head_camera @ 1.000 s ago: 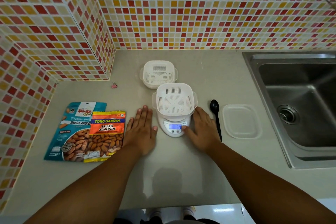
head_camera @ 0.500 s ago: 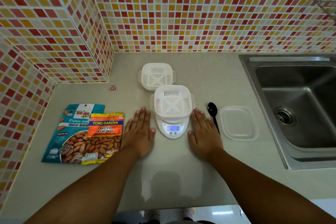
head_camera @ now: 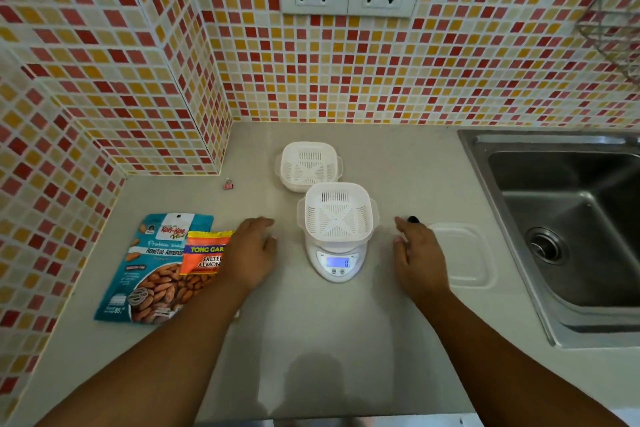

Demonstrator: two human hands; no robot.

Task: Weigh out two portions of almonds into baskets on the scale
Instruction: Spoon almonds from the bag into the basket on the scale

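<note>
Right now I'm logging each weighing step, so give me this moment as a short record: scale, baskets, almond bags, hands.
scale: white digital scale, display lit, reads 0
basket on scale: white slotted basket, no almonds in it
second basket: white basket on the counter behind the scale, no almonds in it
almond bags: blue roasted almonds bag and orange salted almonds bag overlapping it, left of the scale
left hand: fingers relaxed, holds nothing, partly over the orange bag
right hand: fingers relaxed, holds nothing, right of the scale

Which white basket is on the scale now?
The nearer basket, sitting on the white scale; the other basket rests on the counter behind it.
</note>
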